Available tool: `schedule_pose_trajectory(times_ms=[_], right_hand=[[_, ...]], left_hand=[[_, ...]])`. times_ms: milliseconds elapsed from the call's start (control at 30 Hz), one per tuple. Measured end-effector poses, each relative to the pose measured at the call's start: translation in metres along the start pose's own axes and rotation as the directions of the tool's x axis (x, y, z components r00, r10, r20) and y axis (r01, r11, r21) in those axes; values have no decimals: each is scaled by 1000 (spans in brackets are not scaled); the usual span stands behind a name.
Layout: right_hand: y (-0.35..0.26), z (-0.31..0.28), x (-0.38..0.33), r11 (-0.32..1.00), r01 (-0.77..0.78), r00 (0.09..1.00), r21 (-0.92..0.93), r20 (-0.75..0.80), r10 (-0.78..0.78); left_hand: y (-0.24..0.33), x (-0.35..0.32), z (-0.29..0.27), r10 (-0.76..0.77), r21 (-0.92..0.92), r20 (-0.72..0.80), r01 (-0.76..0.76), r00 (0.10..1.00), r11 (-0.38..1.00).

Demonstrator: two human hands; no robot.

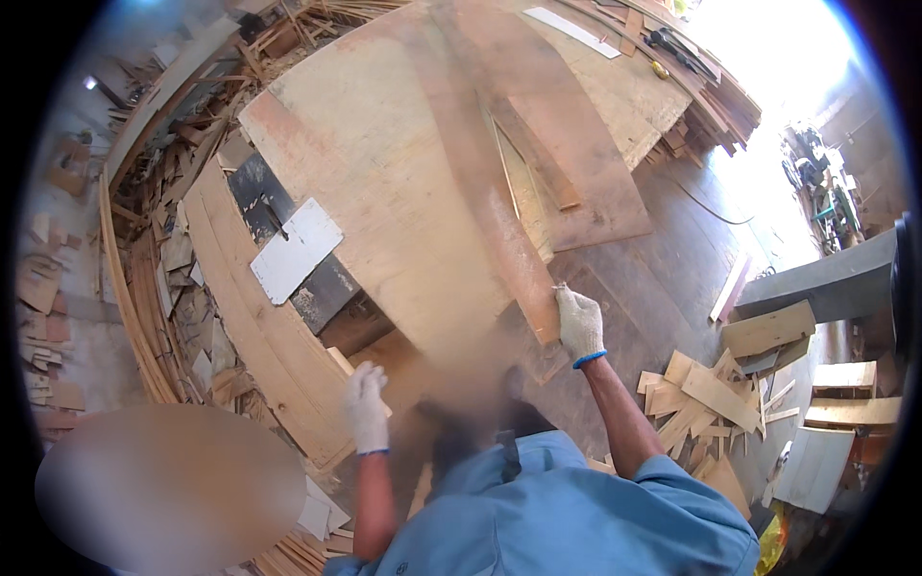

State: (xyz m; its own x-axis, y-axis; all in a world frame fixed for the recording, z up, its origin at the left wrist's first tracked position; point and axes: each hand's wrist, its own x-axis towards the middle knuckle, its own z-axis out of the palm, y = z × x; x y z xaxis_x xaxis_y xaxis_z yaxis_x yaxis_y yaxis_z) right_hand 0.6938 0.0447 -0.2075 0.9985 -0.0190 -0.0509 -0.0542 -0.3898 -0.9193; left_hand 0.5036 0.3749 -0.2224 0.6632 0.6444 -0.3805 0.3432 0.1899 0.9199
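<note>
My right hand (pixel 581 324), in a white knit glove with a blue cuff, is closed on the near right edge of a long reddish-brown wooden plank (pixel 509 240). The plank runs away from me across the pale worktable (pixel 384 173). My left hand (pixel 366 408), gloved alike, is lower and to the left, beside the table's near corner. Its fingers look closed around a short pale wood strip (pixel 341 363), though blur softens them. Left of the tabletop, a white plate (pixel 296 252) with a dark slim part lies over a black metal surface (pixel 257 200).
A wide brown sheet (pixel 605 192) and a narrow board (pixel 538 158) lie on the table. Long planks (pixel 250 326) flank its left side. Offcuts (pixel 706 394) are heaped on the floor at right, near a grey machine part (pixel 826 278). More scrap wood (pixel 178 254) piles up at left.
</note>
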Motion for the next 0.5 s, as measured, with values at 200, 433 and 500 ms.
schedule_pose_trajectory(times_ms=[200,433,500], right_hand=[[16,-18,152,958,251,962,-135,142,-232],[-27,-62,193,968,123,992,-221,9,-124],[-1,-79,184,942,-52,998,-333,-50,38]], left_hand=[[8,24,123,16,93,286,-45,958,995],[-7,84,196,27,211,359,-110,933,971],[7,82,216,29,89,292,-58,956,994]])
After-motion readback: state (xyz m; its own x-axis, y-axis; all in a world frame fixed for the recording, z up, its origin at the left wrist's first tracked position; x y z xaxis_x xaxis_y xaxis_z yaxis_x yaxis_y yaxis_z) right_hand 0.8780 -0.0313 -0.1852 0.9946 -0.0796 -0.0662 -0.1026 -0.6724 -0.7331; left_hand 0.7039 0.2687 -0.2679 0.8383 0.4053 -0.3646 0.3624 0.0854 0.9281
